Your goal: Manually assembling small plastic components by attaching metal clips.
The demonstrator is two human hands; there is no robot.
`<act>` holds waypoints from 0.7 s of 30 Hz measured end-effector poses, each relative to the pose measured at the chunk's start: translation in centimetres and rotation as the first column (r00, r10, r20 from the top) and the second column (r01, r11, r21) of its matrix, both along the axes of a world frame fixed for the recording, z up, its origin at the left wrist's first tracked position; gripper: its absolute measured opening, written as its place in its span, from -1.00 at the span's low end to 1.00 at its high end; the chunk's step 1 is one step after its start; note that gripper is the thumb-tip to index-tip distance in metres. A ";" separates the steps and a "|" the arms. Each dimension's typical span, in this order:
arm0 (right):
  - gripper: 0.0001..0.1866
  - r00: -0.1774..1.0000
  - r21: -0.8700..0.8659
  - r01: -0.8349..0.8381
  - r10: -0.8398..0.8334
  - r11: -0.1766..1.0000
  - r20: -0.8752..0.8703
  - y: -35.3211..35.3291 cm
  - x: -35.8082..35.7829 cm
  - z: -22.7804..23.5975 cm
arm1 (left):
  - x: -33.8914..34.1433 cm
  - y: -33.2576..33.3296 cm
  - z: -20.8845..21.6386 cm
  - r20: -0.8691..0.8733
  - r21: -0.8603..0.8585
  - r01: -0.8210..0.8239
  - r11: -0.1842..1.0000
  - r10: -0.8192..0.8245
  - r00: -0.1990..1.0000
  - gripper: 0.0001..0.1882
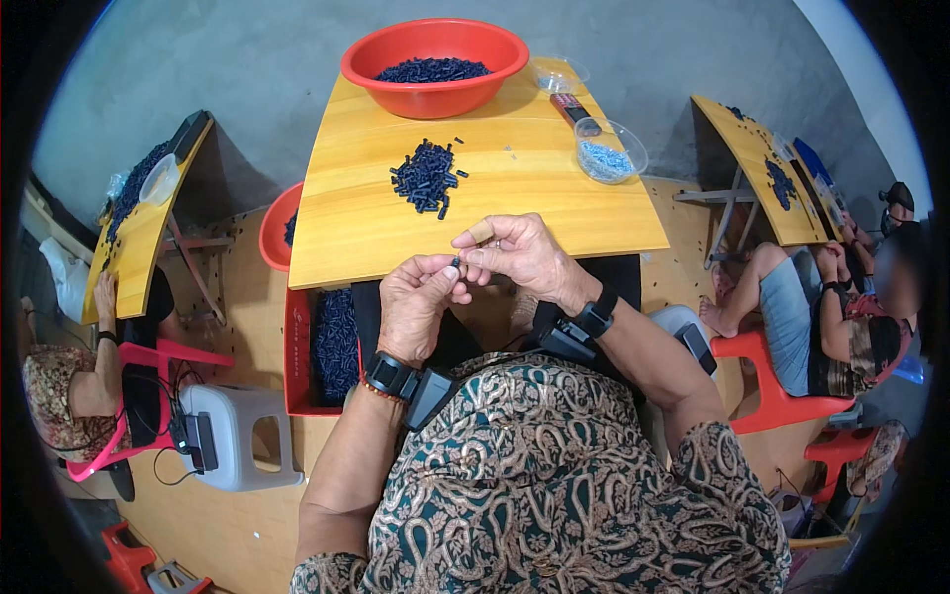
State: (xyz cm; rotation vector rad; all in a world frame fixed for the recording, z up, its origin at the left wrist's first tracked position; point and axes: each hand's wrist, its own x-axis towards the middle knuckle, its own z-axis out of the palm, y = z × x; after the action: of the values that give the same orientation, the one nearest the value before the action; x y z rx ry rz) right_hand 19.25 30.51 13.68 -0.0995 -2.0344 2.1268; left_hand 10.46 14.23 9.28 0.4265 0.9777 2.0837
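My left hand (418, 305) is closed in a pinch on a small dark cylindrical piece (455, 262), just in front of the table's near edge. My right hand (522, 255) meets it there, its thumb and fingers pressed together beside the piece; whatever they hold is too small to make out. A tan strip wraps one right finger. Beyond my hands, a loose pile of similar dark blue-black pieces (426, 178) lies on the yellow wooden table (554, 213). A clear round tub (633, 158) with small light-blue bits stands at the table's right side.
At the table's far end stands a red basin (435, 96) of dark pieces, near another clear tub (560, 74) and a dark box (570, 107). Below left are a red crate (298, 356) of pieces and another red basin (277, 228). People sit at tables on both sides.
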 end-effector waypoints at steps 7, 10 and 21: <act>-0.91 0.998 0.143 0.058 -0.059 0.988 0.006 -0.8 0.1 0.0 | -0.2 -0.1 0.1 -0.018 -0.018 -0.001 1.000 0.000 1.000 -0.90; -0.94 0.992 0.273 0.093 -0.067 0.958 -0.105 -1.2 0.1 0.0 | -0.3 -0.2 -0.2 -0.055 -0.017 -0.004 1.000 0.003 0.998 -0.91; -0.99 0.976 0.476 0.137 -0.035 0.869 -0.217 -1.5 0.2 -1.3 | 0.2 -0.3 -0.3 -0.098 -0.149 -0.034 0.988 0.020 0.995 -0.95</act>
State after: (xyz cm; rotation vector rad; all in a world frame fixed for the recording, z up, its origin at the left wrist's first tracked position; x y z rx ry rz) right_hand 19.48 29.04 12.33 0.0952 -2.3169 1.4402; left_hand 10.65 13.93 8.99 0.4414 1.1950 2.0120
